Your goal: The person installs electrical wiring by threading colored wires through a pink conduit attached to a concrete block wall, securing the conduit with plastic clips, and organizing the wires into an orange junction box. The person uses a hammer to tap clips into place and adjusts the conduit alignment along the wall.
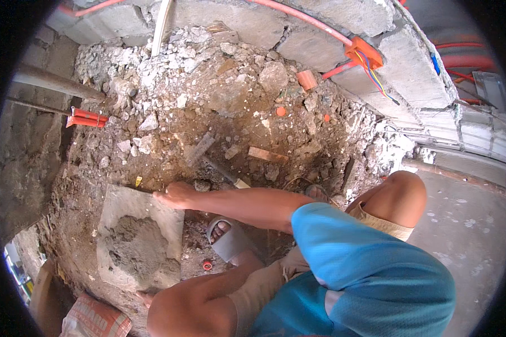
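A flat grey board (pixel 113 205) lies on the rubble ground at left, carrying a spread heap of wet mortar (pixel 138 244). My right arm reaches across to the left, and my right hand (pixel 177 195) grips the board's far right corner, fingers closed at its edge. At the near edge, fingertips of my left hand (pixel 145 297) press against the board; my bent knee hides the rest of that hand. A hammer (pixel 222 168) rests on the dirt beyond my right forearm. My sandalled foot (pixel 222 236) stands just right of the board.
An orange junction box (pixel 365 53) with loose wires sits on the block wall. Broken rubble (pixel 230 90) covers the ground ahead. A brick piece (pixel 269 155) lies near the hammer. Orange tubes (pixel 87 118) stick out at left. A printed bag (pixel 93 319) stands near left; concrete floor (pixel 461 224) lies right.
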`<state>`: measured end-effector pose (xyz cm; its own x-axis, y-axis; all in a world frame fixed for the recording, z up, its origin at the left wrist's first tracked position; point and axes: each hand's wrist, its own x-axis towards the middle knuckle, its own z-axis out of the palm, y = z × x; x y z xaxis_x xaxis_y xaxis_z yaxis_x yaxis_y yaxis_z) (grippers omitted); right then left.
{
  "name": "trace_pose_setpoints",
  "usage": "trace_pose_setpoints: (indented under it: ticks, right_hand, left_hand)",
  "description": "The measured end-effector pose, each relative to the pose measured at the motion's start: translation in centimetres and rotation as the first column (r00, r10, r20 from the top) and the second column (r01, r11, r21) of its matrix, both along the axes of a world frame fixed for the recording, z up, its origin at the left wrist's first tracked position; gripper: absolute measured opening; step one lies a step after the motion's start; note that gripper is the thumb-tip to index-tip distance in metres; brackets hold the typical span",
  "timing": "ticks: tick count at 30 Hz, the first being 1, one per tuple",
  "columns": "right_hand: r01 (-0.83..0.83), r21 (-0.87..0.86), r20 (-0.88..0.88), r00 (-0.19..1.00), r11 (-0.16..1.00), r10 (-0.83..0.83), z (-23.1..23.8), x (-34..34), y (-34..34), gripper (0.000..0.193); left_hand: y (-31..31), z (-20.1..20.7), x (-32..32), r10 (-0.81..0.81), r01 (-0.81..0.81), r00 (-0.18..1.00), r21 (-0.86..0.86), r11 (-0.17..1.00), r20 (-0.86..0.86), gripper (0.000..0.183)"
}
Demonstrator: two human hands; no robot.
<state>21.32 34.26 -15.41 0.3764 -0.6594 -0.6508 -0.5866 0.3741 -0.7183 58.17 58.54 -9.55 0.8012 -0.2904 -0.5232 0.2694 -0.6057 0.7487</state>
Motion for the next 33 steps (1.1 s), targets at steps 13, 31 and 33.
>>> trace_pose_setpoints:
  ticks: [13, 31, 33]
  right_hand:
    - [0.213, 0.257, -0.004, 0.976, 0.943, -0.22, 6.9, -21.0, 5.1, 0.072]
    - [0.833, 0.476, 0.04, 0.301, 0.283, -0.953, 9.7, -47.0, 19.2, 0.034]
    - [0.854, 0.463, 0.028, 0.255, 0.239, -0.966, 9.8, -48.0, 20.1, 0.033]
  left_hand:
    - [-10.9, 1.3, -8.7, -0.297, 0.304, 0.952, -0.104, 0.947, 0.074, 0.057]
    - [-33.9, 1.4, -44.6, -0.748, 0.691, 0.548, -0.301, 0.657, -0.375, 0.05]
    - [-34.1, 1.9, -47.7, -0.757, 0.726, 0.543, -0.252, 0.64, -0.363, 0.048]
